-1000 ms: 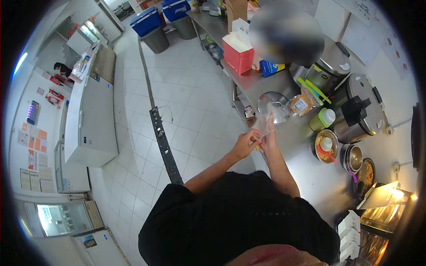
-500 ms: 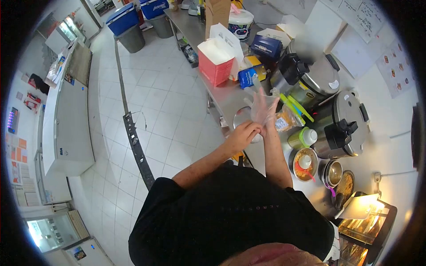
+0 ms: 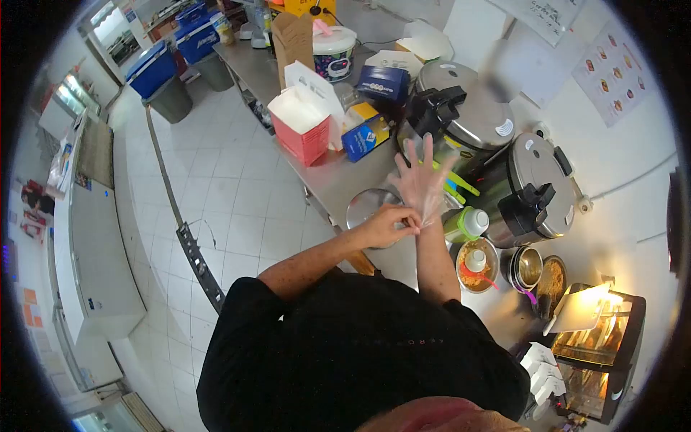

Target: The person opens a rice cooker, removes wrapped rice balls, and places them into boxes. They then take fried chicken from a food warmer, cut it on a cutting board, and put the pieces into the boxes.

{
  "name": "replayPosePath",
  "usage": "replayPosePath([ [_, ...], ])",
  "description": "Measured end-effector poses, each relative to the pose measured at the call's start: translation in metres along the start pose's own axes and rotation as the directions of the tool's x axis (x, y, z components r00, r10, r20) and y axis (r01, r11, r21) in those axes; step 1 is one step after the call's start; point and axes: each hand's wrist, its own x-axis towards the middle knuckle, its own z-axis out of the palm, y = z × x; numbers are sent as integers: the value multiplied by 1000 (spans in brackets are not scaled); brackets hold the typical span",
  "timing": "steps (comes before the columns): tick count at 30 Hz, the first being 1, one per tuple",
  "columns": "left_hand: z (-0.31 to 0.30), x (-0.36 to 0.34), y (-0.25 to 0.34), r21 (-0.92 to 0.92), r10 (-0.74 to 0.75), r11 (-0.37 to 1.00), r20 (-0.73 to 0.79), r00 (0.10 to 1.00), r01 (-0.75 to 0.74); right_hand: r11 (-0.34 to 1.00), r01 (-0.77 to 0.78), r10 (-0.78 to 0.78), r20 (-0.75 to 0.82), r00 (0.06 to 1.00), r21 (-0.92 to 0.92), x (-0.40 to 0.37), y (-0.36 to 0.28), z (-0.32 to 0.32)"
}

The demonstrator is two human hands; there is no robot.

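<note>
My right hand (image 3: pixel 422 183) is raised over the counter with its fingers spread, inside a clear plastic glove (image 3: pixel 433 205). At the right wrist, my left hand (image 3: pixel 392 225), bare, pinches the cuff of that glove between thumb and fingers. Below the hands a round metal bowl or tray (image 3: pixel 366 209) rests near the counter's edge, partly hidden by the left hand. Just right of the gloved hand are bright green tongs (image 3: pixel 461 186), partly covered by it, and a green-and-white bottle (image 3: pixel 471 222).
Two large steel cookers (image 3: pixel 536 191) stand against the wall. A bowl of food (image 3: pixel 476 268), stacked metal bowls (image 3: pixel 529 268) and a lit warmer (image 3: pixel 597 331) line the right side. Farther along the counter (image 3: pixel 338 180) are a red-and-white box (image 3: pixel 301 129) and a blue-and-yellow box (image 3: pixel 366 137).
The glove now fits down over the right hand, whose fingers have spread apart. My left hand has stayed at the wrist, gripping the cuff. The view has turned slightly.
</note>
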Motion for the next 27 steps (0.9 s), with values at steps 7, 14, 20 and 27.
replayPosePath([
  [7, -43, 65, 25, 226, 342, 878, 322, 883, -422, 985, 123, -168, -488, 856, -122, -72, -80, 0],
  [14, -278, 379, -101, 488, 44, 873, -47, 998, -16, -219, -760, -310, -695, 649, -612, -201, -106, -4],
  [20, -340, 595, -359, 832, -196, 536, -38, 980, 140, -460, -880, -373, -925, 71, 118, -272, -1, 5],
  [27, -325, 661, -405, 862, -658, 411, 55, 751, 297, 129, -914, -317, -858, -405, 384, -421, 205, 56],
])
